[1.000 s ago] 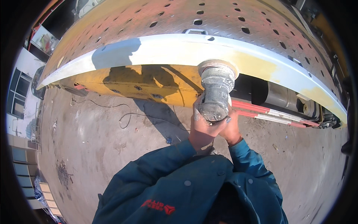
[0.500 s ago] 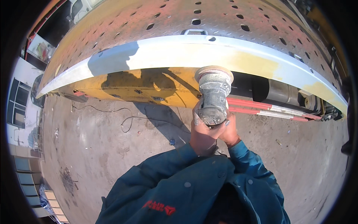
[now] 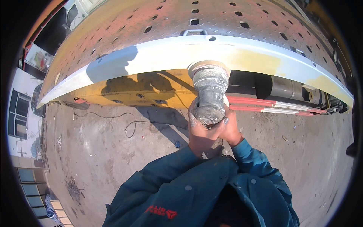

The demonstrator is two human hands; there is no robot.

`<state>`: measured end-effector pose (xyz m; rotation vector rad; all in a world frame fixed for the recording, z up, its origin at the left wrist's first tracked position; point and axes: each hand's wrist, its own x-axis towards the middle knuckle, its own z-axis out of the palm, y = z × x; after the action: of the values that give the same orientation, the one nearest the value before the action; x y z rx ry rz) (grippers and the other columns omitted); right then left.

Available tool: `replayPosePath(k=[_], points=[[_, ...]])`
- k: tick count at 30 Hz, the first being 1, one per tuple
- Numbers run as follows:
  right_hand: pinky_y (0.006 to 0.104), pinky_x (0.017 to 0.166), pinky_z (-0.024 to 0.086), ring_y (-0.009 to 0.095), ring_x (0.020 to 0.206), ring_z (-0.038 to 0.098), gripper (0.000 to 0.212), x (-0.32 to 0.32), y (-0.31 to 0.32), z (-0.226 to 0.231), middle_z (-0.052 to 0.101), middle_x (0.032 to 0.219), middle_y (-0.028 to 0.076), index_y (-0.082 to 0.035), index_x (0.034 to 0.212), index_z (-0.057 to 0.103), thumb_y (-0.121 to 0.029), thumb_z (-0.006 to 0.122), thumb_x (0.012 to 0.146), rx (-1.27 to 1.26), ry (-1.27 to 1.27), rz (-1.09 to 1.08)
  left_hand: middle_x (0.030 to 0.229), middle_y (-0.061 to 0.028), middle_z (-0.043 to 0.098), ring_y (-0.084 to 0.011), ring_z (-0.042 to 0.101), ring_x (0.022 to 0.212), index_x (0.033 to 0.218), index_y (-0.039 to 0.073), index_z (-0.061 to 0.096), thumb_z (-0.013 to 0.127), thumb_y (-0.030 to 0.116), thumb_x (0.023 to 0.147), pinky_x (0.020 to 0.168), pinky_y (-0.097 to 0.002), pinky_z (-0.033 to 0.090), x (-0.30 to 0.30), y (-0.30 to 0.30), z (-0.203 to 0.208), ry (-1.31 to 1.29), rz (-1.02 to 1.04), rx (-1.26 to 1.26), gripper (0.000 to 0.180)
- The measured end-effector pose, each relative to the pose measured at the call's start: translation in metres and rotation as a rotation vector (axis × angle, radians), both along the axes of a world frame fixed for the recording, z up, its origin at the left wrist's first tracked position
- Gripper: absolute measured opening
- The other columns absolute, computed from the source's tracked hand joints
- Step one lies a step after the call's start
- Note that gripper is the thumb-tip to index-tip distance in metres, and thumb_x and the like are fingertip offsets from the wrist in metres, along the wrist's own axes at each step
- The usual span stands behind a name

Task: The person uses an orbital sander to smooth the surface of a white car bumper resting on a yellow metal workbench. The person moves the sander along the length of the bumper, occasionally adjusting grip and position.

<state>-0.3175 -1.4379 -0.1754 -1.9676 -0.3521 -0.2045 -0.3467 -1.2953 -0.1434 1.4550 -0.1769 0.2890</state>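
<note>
Both my hands are closed around a dusty grey power sander (image 3: 209,96) with a round pad. My left hand (image 3: 199,137) wraps the rear of its body from the left, and my right hand (image 3: 231,130) holds it from the right, the two meeting below it. The sander's pad (image 3: 210,65) is at the outer face of a long white-painted rail (image 3: 162,56), seemingly against it; the contact itself is hidden. Yellowish patches (image 3: 257,60) show on the rail right of the pad. Pale dust coats the tool and my fingers.
Beyond the rail lies a rusty deck (image 3: 170,20) with oval holes and a metal loop (image 3: 194,31). Below it are a yellow side box (image 3: 128,90), red-and-white bars (image 3: 272,106) and a dark cylindrical tank (image 3: 283,90). A thin cable (image 3: 130,126) snakes over the concrete ground (image 3: 109,166).
The sander and both hands have shifted slightly left and up along the rail. My grip stays the same, and the view has moved a little.
</note>
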Motion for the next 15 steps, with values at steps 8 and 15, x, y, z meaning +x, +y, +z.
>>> replayPosePath(k=[8,15], points=[[0.0523,0.105,0.059,0.054,0.124,0.073,0.074,-0.003,-0.01,-0.017,0.076,0.132,0.031,0.001,0.149,0.065,-0.026,0.088,0.084,0.003,-0.032,-0.034,0.152,-0.0207,0.056,-0.0257,0.06,0.14,0.165,-0.005,0.032,0.094,0.009,0.086,0.117,-0.0448,0.051,-0.003,-0.011,-0.011,0.05,-0.013,0.051,0.101],[0.0498,0.105,0.059,0.05,0.125,0.074,0.066,0.003,-0.046,0.031,0.077,0.136,0.027,-0.001,0.146,0.069,-0.026,0.086,0.088,0.118,-0.015,-0.005,0.153,-0.0222,0.056,-0.0278,0.059,0.14,0.165,-0.007,0.032,0.096,0.014,0.083,0.118,-0.0469,0.05,0.003,-0.048,0.028,-0.133,0.057,0.123,0.106]])
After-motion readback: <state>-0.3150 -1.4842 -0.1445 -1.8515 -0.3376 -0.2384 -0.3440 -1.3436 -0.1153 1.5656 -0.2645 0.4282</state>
